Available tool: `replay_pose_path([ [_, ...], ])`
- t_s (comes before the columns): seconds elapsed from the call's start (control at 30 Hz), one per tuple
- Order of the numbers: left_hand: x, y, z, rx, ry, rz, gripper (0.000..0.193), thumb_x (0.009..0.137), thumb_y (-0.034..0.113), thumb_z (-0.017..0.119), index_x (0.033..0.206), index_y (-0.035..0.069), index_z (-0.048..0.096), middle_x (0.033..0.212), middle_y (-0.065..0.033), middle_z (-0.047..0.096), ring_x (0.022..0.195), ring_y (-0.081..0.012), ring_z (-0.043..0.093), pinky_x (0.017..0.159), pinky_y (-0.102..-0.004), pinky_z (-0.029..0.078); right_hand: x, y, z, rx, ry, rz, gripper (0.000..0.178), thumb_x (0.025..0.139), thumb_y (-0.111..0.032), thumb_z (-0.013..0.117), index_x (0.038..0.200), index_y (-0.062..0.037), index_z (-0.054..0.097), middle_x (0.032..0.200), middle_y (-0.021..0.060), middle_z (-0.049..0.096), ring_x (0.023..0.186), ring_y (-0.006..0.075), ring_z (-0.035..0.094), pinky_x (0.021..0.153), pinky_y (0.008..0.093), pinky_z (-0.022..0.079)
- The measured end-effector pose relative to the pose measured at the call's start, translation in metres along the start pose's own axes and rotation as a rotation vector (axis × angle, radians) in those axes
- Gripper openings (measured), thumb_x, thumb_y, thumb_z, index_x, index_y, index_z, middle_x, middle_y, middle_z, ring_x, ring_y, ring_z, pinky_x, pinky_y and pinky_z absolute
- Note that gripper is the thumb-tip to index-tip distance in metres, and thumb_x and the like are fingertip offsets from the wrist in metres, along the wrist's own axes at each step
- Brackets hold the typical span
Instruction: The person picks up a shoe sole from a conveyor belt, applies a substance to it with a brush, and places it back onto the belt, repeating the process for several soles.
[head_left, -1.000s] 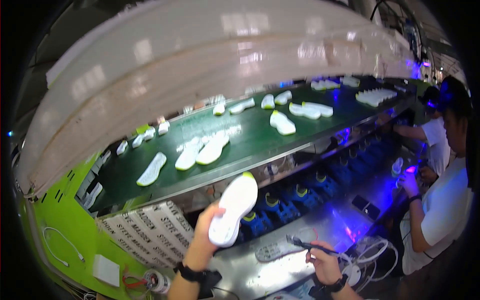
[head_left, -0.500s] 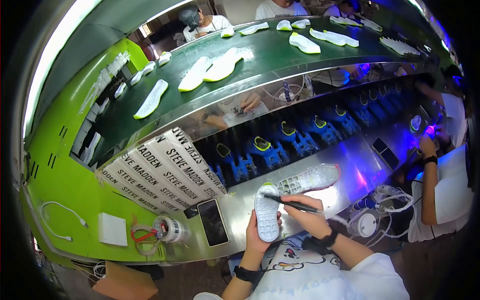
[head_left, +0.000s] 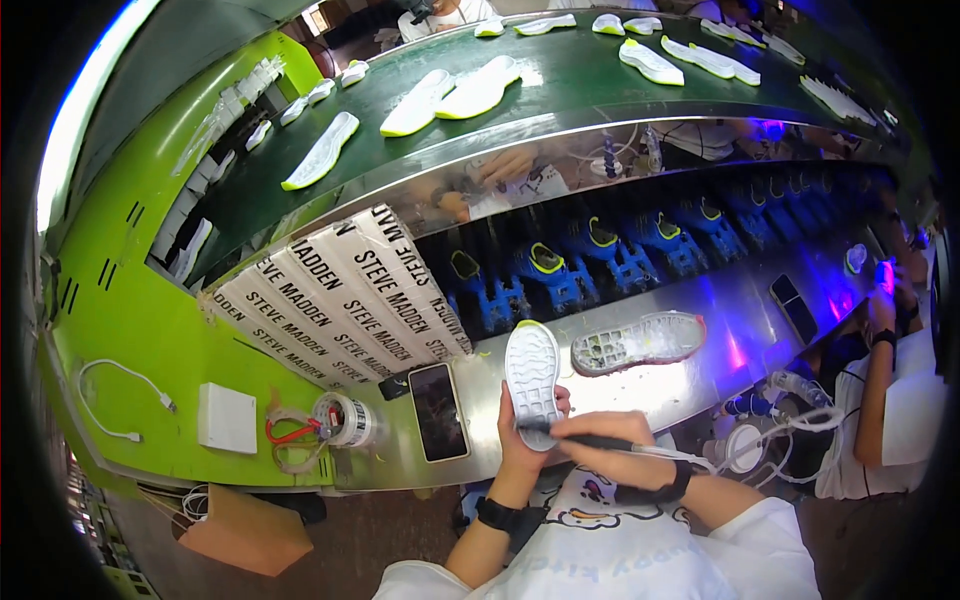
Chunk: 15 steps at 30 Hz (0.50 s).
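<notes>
My left hand grips a white shoe sole with a yellow-green rim at its far end. The ribbed and gridded face is turned up toward me. In my right hand is a slim dark pen-like tool, held like a pencil. Its tip meets the near end of the sole, close to my left fingers; what the tip is made of is too blurred to tell. A second, greyish sole with a gridded surface and reddish tip lies on the metal bench just beyond my right hand.
A phone and a white tub with red-handled scissors are at my left, before a wrapped box. Blue shoe holders line the bench's back. A green conveyor carries soles. Hoses and a co-worker are at right.
The tool's tip has shifted from the far part of the held sole to its near end. The view has tilted slightly, and both hands keep their holds.
</notes>
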<state>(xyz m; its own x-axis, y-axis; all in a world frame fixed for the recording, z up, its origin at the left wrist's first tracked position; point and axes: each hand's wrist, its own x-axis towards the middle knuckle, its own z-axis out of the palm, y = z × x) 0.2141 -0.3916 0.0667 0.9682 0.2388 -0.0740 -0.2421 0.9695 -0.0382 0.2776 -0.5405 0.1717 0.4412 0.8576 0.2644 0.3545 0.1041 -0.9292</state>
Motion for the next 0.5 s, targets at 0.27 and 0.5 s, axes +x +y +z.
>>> replay_pose_path([
  [0.27,0.022,0.029,0.009,0.615,0.027,-0.418,0.05,0.089,0.031,0.058,0.123,-0.005,0.05,0.11,-0.0207,0.061,0.094,-0.0257,0.064,0.078,-0.0343,0.054,-0.001,-0.004,-0.023,-0.083,-0.177,-0.085,0.023,0.074,-0.005,0.068,0.097,-0.0053,0.07,0.095,0.0109,0.068,0.087,0.0233,0.066,0.079,0.0319,0.052],
  [0.5,0.041,0.019,0.039,1.25,0.1,-0.862,0.03,0.089,0.022,0.06,0.103,-0.004,0.065,0.092,-0.0086,0.067,0.074,-0.0116,0.063,0.065,-0.0225,0.051,-0.005,-0.015,-0.04,-0.45,-0.222,-0.358,0.021,0.069,-0.007,0.066,0.089,-0.008,0.07,0.092,0.0038,0.067,0.092,0.023,0.057,0.082,0.0363,0.045],
])
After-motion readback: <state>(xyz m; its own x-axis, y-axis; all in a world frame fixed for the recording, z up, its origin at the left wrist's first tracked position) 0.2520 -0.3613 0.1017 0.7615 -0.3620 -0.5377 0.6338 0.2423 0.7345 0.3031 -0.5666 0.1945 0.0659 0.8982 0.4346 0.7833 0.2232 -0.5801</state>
